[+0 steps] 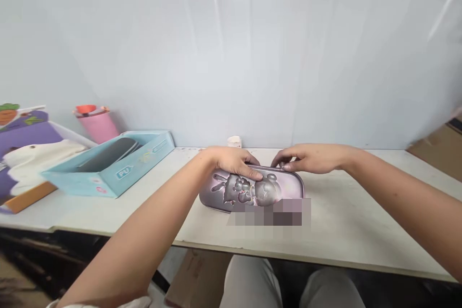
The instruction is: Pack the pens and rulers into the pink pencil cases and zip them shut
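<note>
The left hand (233,162) presses the embossed purple pencil case (252,190), the right hand (306,159) pinches its far rim; a weak grip may let the fingers slip.

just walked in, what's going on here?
A person has both bare hands on an embossed purple hard-shell pencil case lying flat on a white table. The left hand curls over its far edge, and the right hand pinches that edge with its fingertips. An open light-blue box sits to the left.
</note>
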Action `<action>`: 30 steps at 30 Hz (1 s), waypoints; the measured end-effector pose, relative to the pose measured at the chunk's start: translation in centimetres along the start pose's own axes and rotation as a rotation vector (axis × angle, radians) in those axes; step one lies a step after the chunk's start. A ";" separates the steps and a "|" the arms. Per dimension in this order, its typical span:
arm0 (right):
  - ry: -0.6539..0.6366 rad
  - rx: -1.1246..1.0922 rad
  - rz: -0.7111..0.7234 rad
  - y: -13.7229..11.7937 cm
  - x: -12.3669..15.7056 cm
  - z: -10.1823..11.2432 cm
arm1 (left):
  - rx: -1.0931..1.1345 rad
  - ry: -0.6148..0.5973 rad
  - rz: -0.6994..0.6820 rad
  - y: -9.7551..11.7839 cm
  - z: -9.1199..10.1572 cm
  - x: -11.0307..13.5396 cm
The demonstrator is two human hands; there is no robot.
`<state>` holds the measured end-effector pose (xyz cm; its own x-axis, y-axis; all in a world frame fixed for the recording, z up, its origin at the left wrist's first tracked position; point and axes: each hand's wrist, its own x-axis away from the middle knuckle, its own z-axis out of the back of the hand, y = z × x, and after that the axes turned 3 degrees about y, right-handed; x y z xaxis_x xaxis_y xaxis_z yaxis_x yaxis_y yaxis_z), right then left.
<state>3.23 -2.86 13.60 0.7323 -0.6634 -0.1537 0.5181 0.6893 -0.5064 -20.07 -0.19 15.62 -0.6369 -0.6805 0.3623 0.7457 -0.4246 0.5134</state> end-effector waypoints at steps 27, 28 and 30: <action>0.549 0.969 -0.266 4.0 6.7 -11.0 | 1.888 0.937 0.074 8.3 -9.0 -14.9; 0.503 0.886 -0.286 4.6 7.0 -11.2 | 1.893 0.927 0.075 7.8 -9.3 -15.1; 0.452 0.656 -0.330 5.9 8.0 -10.7 | 1.859 0.919 0.081 6.2 -9.7 -15.3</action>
<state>7.42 -7.19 0.26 0.3254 -0.8153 -0.4789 0.9258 0.3776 -0.0138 -3.78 1.74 5.71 0.0799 -0.9460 0.3143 -0.6552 0.1877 0.7317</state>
